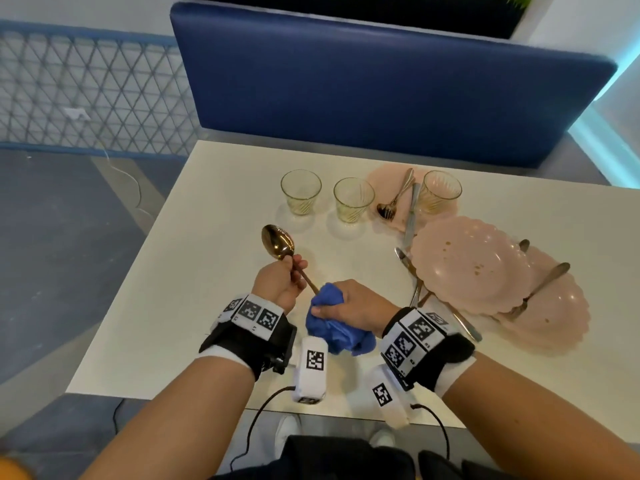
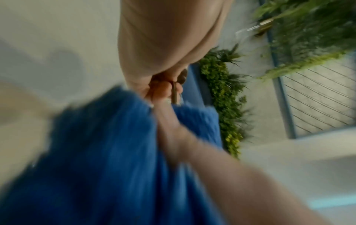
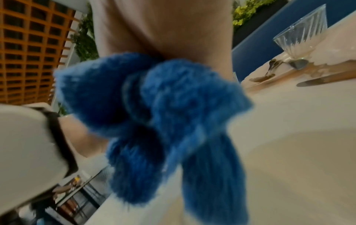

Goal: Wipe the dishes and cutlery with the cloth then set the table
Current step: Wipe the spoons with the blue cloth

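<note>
the lower end of the spoon [image 1: 278, 242] handle is hidden inside the blue cloth [image 1: 334, 320] at 4 o'clock from the bowl. the fingertips of the right hand [image 1: 360, 307] are buried in the cloth folds. in the left wrist view the cloth [image 2: 108, 159] and the right hand [image 2: 173, 134] are motion-blurred, and the cloth is cut off by the bottom edge at 6 o'clock; only a short strip of the spoon handle [image 2: 175, 94] shows. in the right wrist view the cloth [image 3: 169, 115] is out of focus. the knives and forks [image 1: 415, 285] at 9 o'clock of the pink plates [image 1: 471, 268] lie partly under them; their count cannot be told.
</note>
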The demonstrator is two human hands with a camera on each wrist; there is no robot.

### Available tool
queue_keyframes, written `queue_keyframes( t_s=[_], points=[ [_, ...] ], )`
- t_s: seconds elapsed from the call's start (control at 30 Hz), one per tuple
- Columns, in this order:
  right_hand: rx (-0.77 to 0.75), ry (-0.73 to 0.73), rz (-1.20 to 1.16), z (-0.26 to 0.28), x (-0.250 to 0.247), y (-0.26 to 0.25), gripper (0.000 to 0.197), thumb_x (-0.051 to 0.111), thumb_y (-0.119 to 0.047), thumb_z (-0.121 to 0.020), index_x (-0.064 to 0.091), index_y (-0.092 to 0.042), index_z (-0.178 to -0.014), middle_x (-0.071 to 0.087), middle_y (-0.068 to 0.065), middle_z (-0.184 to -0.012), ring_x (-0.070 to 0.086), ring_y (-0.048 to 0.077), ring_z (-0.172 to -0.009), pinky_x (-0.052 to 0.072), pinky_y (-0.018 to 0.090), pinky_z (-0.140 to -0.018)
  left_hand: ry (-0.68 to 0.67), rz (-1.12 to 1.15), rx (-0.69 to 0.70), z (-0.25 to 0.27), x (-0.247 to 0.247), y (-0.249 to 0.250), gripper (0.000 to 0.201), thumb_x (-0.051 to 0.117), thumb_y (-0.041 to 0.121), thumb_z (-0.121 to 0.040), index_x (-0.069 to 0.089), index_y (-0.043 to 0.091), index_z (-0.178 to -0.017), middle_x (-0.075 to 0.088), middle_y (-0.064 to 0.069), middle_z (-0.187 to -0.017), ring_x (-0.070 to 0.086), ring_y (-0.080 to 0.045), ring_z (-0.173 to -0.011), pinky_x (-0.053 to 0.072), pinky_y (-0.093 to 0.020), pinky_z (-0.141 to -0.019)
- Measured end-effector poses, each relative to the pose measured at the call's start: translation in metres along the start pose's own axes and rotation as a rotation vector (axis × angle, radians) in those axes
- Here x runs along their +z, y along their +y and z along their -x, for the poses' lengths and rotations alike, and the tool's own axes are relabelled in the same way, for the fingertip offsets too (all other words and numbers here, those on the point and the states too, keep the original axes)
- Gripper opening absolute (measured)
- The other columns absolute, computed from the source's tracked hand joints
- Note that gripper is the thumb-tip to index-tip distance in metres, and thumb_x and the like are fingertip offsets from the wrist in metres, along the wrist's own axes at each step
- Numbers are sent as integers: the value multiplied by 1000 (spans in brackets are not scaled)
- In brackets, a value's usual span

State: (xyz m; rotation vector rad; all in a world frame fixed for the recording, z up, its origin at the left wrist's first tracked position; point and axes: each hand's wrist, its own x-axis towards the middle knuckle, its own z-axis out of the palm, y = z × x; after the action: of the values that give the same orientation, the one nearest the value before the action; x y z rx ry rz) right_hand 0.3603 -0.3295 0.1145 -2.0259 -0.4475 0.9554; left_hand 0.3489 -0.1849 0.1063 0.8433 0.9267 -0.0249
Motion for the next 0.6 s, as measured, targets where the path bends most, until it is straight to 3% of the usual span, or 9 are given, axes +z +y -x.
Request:
queue_keyframes(
  t_s=[0.03, 0.1, 0.17, 0.23, 0.3, 0.37, 0.43, 0.6],
  points=[
    [26, -36, 29, 4, -2, 7, 14, 69, -23, -83, 60, -28, -74, 65, -1, -80, 60, 11, -71, 48, 22, -71, 51, 56, -10, -3, -9, 4, 33, 35, 11, -101, 51, 9, -73, 55, -4, -66, 37, -8, -56, 33, -16, -47],
    [56, -57, 44, 16, -14, 20, 14, 69, -20, -84, 61, -25, -73, 65, -2, -80, 60, 9, -72, 48, 18, -70, 98, 50, 2, -11, -32, 11, 30, 38, 12, -101, 53, 8, -75, 54, -5, -72, 45, -10, -59, 40, -16, -43],
    [79, 54, -60, 24, -33, 30, 8, 66, -19, -86, 62, -18, -79, 66, -2, -80, 62, 11, -75, 50, 18, -69, 71, -177, 40, -11, -47, 4, 26, 41, 9, -99, 57, 5, -79, 56, -6, -72, 50, -12, -62, 47, -16, -44],
    [107, 204, -242, 26, -55, 34, 6, 64, -20, -88, 63, -14, -86, 67, 2, -83, 64, 18, -80, 53, 27, -69, 28, -458, 85, -6, -50, -19, 18, 46, 6, -96, 61, 0, -86, 60, -7, -73, 55, -14, -65, 55, -27, -61],
    [97, 286, -358, 26, -72, 31, 13, 64, -21, -88, 63, -8, -92, 66, 6, -82, 64, 19, -74, 55, 28, -57, -33, -617, 110, 4, -44, -46, 17, 52, 3, -91, 62, 1, -78, 63, -8, -72, 58, -18, -68, 55, -40, -73],
    [58, 295, -388, 26, -84, 31, 28, 62, -24, -90, 62, 1, -102, 64, 11, -82, 63, 12, -60, 49, 21, -44, -70, -696, 121, 10, -33, -67, 23, 53, -1, -89, 58, 6, -68, 63, -8, -69, 57, -18, -66, 53, -31, -60],
    [32, 317, -419, 29, -93, 32, 31, 61, -25, -91, 61, 2, -106, 63, 13, -82, 61, 9, -53, 46, 19, -43, -103, -792, 150, 13, -17, -81, 19, 50, 2, -90, 56, 7, -73, 63, -5, -70, 57, -16, -65, 47, -21, -51],
    [24, 431, -507, 45, -114, 45, 25, 64, -23, -88, 62, -8, -107, 67, 7, -88, 64, 17, -77, 53, 27, -60, -156, -1056, 252, 15, 34, -105, 11, 49, 11, -94, 58, 6, -96, 63, -8, -90, 54, -14, -70, 45, -20, -57]
  ],
)
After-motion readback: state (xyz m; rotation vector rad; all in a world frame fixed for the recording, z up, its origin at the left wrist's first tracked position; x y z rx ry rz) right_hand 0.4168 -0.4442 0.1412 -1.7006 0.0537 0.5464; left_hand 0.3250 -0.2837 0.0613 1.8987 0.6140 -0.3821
